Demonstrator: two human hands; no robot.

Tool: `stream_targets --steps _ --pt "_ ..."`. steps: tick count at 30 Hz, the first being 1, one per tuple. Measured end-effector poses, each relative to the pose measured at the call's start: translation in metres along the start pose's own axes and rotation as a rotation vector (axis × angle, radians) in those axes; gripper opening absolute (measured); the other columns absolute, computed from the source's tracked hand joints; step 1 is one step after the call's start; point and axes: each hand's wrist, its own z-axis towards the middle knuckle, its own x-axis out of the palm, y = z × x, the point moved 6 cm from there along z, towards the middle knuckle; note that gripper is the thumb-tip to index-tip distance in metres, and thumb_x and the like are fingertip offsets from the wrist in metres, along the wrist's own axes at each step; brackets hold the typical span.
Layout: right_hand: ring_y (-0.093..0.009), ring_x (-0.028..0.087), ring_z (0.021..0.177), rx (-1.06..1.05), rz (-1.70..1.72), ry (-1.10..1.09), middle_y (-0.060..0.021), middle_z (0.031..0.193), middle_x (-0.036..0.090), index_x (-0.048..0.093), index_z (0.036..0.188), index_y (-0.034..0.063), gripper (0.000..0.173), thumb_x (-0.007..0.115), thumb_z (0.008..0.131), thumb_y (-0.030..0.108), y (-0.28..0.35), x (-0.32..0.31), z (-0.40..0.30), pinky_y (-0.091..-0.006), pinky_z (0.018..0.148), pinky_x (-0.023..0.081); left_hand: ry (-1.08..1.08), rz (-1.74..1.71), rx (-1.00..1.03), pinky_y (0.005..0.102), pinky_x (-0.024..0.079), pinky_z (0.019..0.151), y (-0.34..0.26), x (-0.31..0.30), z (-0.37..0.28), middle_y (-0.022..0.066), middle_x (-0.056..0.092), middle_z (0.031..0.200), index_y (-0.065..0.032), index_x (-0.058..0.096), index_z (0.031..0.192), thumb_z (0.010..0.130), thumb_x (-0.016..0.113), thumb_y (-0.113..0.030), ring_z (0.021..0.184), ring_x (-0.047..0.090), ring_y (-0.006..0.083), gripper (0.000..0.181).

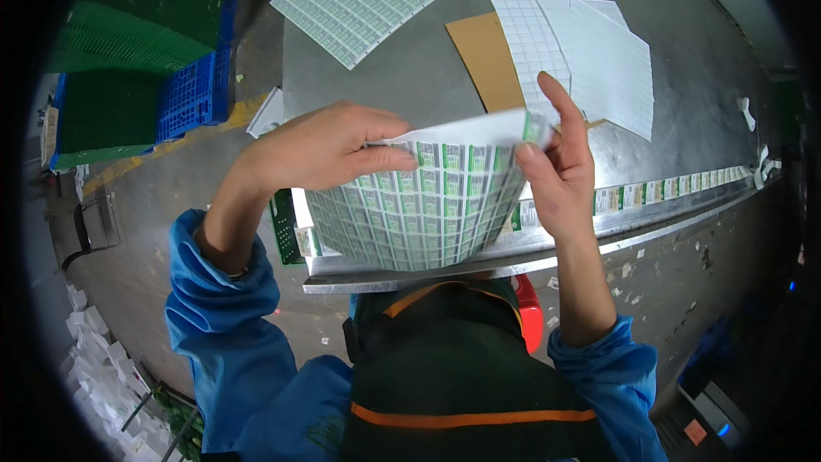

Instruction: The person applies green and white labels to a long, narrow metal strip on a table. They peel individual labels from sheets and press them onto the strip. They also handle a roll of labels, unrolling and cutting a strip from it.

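Note:
A bowed sheet of green-and-white printed labels (442, 205) is held up in front of me, over the metal table's near edge. My left hand (333, 147) pinches its upper left edge between thumb and fingers. At the upper right corner, my right hand (564, 160) has its thumb against the sheet, with the index finger raised; the other fingers are partly hidden, so its grip is unclear. Another green label sheet (365, 3) lies flat on the table. Further right, white gridded sheets (596, 64) overlap a brown cardboard piece (487, 58).
A row of small printed labels or cards (667, 191) runs along the metal table's (693, 77) near edge. Blue plastic crates (192, 93) with green surfaces stand at left. White paper pieces (102, 366) are heaped at lower left. Something red (529, 314) sits under the table edge.

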Motion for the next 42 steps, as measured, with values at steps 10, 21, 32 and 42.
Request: stream_targets --steps 10,21,32,42 --pt "-0.008 0.056 0.069 0.196 -0.204 0.048 -0.0054 0.087 0.062 0.059 0.109 0.0028 0.029 0.061 0.08 -0.001 0.01 -0.01 -0.042 -0.0204 0.061 0.045 -0.508 0.213 0.375 0.0285 0.042 0.062 -0.028 0.047 -0.005 0.0052 0.059 0.068 -0.0085 0.065 0.106 0.075 0.066 -0.009 0.062 0.051 0.0152 0.031" --pt "-0.015 0.061 0.071 -0.415 -0.814 0.239 -0.0078 0.086 0.063 0.063 0.09 0.0024 0.022 0.067 0.07 -0.006 0.047 -0.019 -0.047 -0.0237 0.063 0.048 -0.256 0.123 0.1 0.0218 0.047 0.056 -0.035 0.044 0.012 0.0076 0.066 0.078 -0.0068 0.065 0.104 0.086 0.058 -0.015 0.068 0.063 0.0115 0.022" --pt "-0.005 0.04 0.056 0.753 -0.332 -0.17 0.0038 0.066 0.052 0.063 0.087 0.0016 0.018 0.069 0.077 0.015 -0.176 -0.113 -0.113 -0.02 0.052 0.036 -0.417 0.311 -0.273 0.0297 0.054 0.065 0.025 -0.008 -0.072 0.008 0.066 0.086 -0.0095 0.063 0.109 0.092 0.047 -0.023 0.072 0.065 0.018 0.027" --pt "-0.017 0.053 0.101 0.238 0.09 0.113 -0.0161 0.105 0.057 0.019 0.139 0.0063 0.07 0.061 0.082 0.007 -0.058 -0.013 -0.067 -0.0306 0.083 0.044 -0.265 0.176 -0.111 0.0262 0.05 0.061 -0.001 0.042 -0.009 0.0101 0.064 0.08 -0.0027 0.06 0.108 0.089 0.053 -0.026 0.067 0.062 0.0165 0.031"
